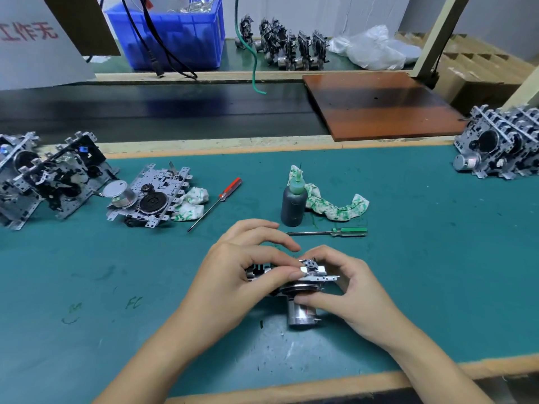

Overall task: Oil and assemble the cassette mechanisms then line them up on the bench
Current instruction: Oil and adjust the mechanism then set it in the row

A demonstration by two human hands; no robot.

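The cassette mechanism (303,282) sits just above the green desk (423,258) at 6 o'clock, clamped in the grip of both the left hand (233,275) and right hand (347,290). At 12 stands the oil bottle (294,202) beside a stained rag (335,205), with a green screwdriver (329,232) between. A red screwdriver (217,202) and open mechanism (151,196) lie at 10; assembled stacks (501,144) at 2.
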